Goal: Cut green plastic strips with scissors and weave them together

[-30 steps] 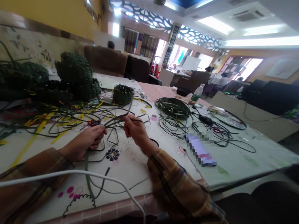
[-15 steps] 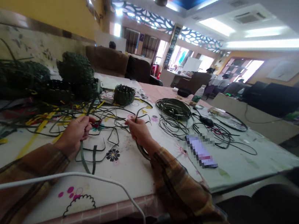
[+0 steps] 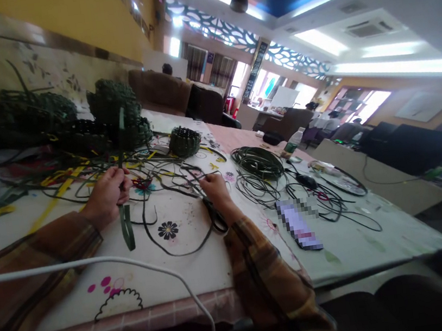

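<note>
Closed round a flat dark green strip (image 3: 127, 230), my left hand (image 3: 109, 195) is held over the left part of the table; the strip stands up above the fist and hangs in a fold below it. My right hand (image 3: 215, 188) is closed on another dark green strip (image 3: 216, 218), which loops below the fingers; a long thin length curves across the cloth between the hands. Loose green and yellow strips (image 3: 71, 181) lie tangled beyond my left hand. A small woven basket (image 3: 184, 141) stands past my right hand.
Larger woven green baskets (image 3: 112, 107) are stacked at the back left. A coil of green strip (image 3: 257, 161), a phone (image 3: 298, 226) with a blurred screen and a bottle (image 3: 294, 138) lie or stand to the right. A white cable (image 3: 136, 261) crosses the near foreground.
My right hand has moved slightly right, and the strip it holds now hangs in a loop. The left fist has turned, raising the strip's upper end; a long curve of strip now lies between the hands.
</note>
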Demonstrator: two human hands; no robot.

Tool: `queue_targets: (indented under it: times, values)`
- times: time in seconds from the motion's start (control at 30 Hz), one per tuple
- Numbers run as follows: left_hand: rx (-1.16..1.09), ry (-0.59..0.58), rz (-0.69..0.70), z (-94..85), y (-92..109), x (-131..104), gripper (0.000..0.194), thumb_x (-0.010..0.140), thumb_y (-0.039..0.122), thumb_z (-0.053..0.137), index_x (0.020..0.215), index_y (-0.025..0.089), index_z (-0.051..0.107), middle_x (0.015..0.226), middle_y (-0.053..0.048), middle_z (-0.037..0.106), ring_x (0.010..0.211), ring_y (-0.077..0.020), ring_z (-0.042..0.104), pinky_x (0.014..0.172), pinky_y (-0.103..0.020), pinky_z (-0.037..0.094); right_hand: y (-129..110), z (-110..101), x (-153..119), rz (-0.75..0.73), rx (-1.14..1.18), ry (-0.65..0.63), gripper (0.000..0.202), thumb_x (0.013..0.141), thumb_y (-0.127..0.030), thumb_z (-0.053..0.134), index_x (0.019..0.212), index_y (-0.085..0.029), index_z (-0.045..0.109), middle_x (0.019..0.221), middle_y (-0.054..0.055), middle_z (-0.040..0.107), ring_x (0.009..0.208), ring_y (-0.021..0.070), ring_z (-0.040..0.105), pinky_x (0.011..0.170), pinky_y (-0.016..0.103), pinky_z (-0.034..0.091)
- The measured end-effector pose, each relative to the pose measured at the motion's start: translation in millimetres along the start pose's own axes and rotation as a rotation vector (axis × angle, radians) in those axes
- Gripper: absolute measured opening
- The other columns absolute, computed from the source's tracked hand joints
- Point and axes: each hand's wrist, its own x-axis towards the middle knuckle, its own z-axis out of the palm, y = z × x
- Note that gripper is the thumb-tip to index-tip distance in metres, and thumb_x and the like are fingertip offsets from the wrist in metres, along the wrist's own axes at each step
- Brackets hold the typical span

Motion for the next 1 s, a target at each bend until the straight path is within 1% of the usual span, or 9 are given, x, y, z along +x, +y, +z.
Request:
queue_targets:
  times: [0.13,0.27,0.43,0.63,0.77,0.83,0.9,0.97,1.0]
  values:
    - [-0.028,-0.012,-0.004,-2.3,-4.7,3.8,0.011,0.098,0.02,0.041,0.088,0.02,0.045,0.055,0.008,0.039,0.036,-0.0036,0.023,0.036,-0.015,0.016,16.0,-24.6,10.2,0.02,-0.07,0.108,0.034,0.08,-0.012,0.058,0.053,-0.021,0.039,0.057,-0.001,0.047,0.063,0.0155,0.043,0.062,0.028,0.027]
    - [-0.037,-0.028,-0.019,-5.0,-9.6,7.3,0.012,0.098,0.02,0.042,0.086,0.019,0.045,0.058,0.007,0.041,0.036,-0.0024,0.024,0.036,-0.015,0.016,16.2,-34.3,13.0,0.031,-0.093,0.215,0.028,0.086,-0.014,0.055,0.061,-0.021,0.045,0.07,0.005,0.058,0.072,0.0194,0.049,0.067,0.029,0.03]
    - [-0.044,-0.063,-0.029,-8.1,-15.6,11.4,0.013,0.098,0.022,0.044,0.085,0.019,0.046,0.057,0.007,0.04,0.036,-0.0031,0.024,0.035,-0.015,0.017,15.4,-30.4,15.0,0.036,-0.022,0.277,0.025,0.084,-0.018,0.059,0.062,-0.021,0.048,0.07,0.005,0.06,0.072,0.0195,0.051,0.068,0.029,0.033]
    - [-0.039,-0.079,-0.054,-6.2,-17.2,10.5,0.012,0.097,0.023,0.045,0.085,0.019,0.047,0.058,0.007,0.04,0.035,-0.0032,0.023,0.034,-0.015,0.015,29.8,-22.3,22.1,0.111,0.175,0.302,0.023,0.078,-0.018,0.06,0.058,-0.02,0.05,0.051,-0.001,0.054,0.055,0.0143,0.049,0.057,0.024,0.034]
    - [-0.032,-0.069,-0.079,-2.4,-13.4,5.2,0.013,0.097,0.021,0.043,0.086,0.018,0.048,0.057,0.007,0.041,0.034,-0.0027,0.022,0.034,-0.015,0.015,39.5,-19.3,27.2,0.205,0.295,0.315,0.006,0.079,-0.016,0.053,0.079,-0.015,0.058,0.057,-0.001,0.061,0.045,0.0114,0.048,0.049,0.022,0.035]
    - [-0.032,-0.06,-0.087,-0.8,-10.8,2.7,0.014,0.098,0.02,0.041,0.086,0.018,0.048,0.057,0.007,0.041,0.034,-0.0023,0.021,0.034,-0.014,0.015,42.0,-22.7,28.1,0.231,0.312,0.342,0.02,0.081,-0.016,0.051,0.099,-0.012,0.059,0.071,0.004,0.066,0.053,0.0135,0.056,0.052,0.023,0.04]
    - [-0.037,-0.049,-0.094,0.2,-8.2,1.2,0.015,0.098,0.02,0.04,0.085,0.017,0.048,0.056,0.007,0.041,0.033,-0.0022,0.022,0.034,-0.014,0.015,41.1,-28.9,27.5,0.229,0.296,0.396,0.038,0.079,-0.016,0.057,0.117,-0.01,0.056,0.096,0.013,0.068,0.079,0.0194,0.065,0.066,0.028,0.048]
    - [-0.046,-0.041,-0.102,0.7,-6.0,1.0,0.016,0.099,0.019,0.04,0.085,0.017,0.047,0.055,0.007,0.04,0.033,-0.0022,0.022,0.034,-0.015,0.015,35.0,-33.6,25.3,0.14,0.177,0.488,0.049,0.076,-0.016,0.066,0.124,-0.011,0.056,0.123,0.02,0.059,0.112,0.0265,0.058,0.088,0.035,0.047]
    - [-0.052,-0.038,-0.106,0.8,-5.1,1.3,0.016,0.099,0.018,0.039,0.084,0.017,0.047,0.054,0.007,0.04,0.033,-0.0023,0.022,0.033,-0.015,0.015,29.6,-33.6,23.8,0.049,0.087,0.51,0.045,0.078,-0.016,0.067,0.122,-0.012,0.059,0.13,0.02,0.055,0.121,0.0281,0.051,0.096,0.038,0.043]
